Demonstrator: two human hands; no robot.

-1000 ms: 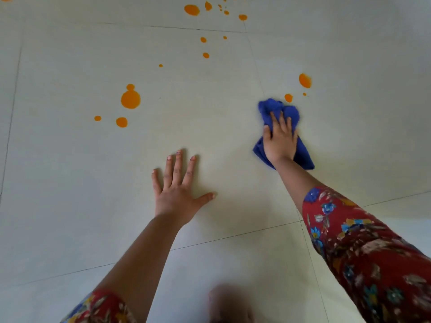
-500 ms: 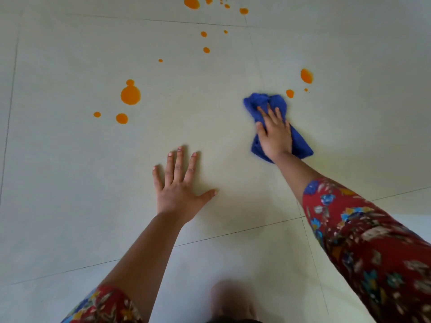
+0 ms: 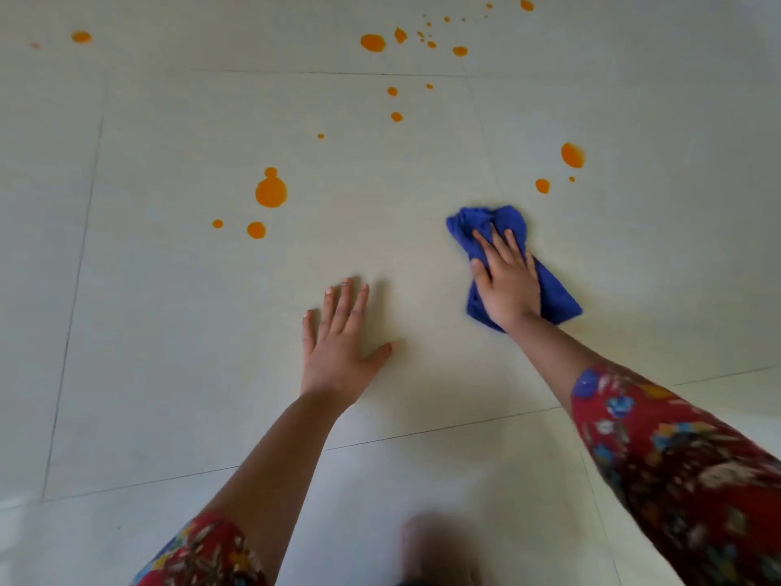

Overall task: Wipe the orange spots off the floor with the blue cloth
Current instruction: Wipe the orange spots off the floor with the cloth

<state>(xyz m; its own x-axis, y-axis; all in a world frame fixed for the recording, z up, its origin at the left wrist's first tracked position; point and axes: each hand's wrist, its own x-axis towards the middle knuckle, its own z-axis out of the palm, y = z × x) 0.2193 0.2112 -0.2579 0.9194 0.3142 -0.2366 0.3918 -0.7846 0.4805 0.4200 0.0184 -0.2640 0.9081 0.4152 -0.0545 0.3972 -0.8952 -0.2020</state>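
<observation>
My right hand (image 3: 505,281) presses flat, fingers fairly straight, on a crumpled blue cloth (image 3: 503,217) lying on the pale tiled floor (image 3: 169,332). Up and to the right of the cloth are a large orange spot (image 3: 572,155) and a smaller one (image 3: 542,186), both apart from the cloth. A big orange blot (image 3: 271,192) with two small drops (image 3: 256,230) lies to the left. My left hand (image 3: 338,344) rests flat on the floor with its fingers spread.
A cluster of several orange spots (image 3: 372,42) dots the far tiles, and a lone spot (image 3: 81,36) sits at the far left. Dark grout lines (image 3: 72,306) cross the floor. A blurred foot (image 3: 439,551) shows at the bottom edge.
My right hand has slid the cloth to the left, away from the two spots at the right. The view has tilted up, showing more far spots. My left hand has stayed put.
</observation>
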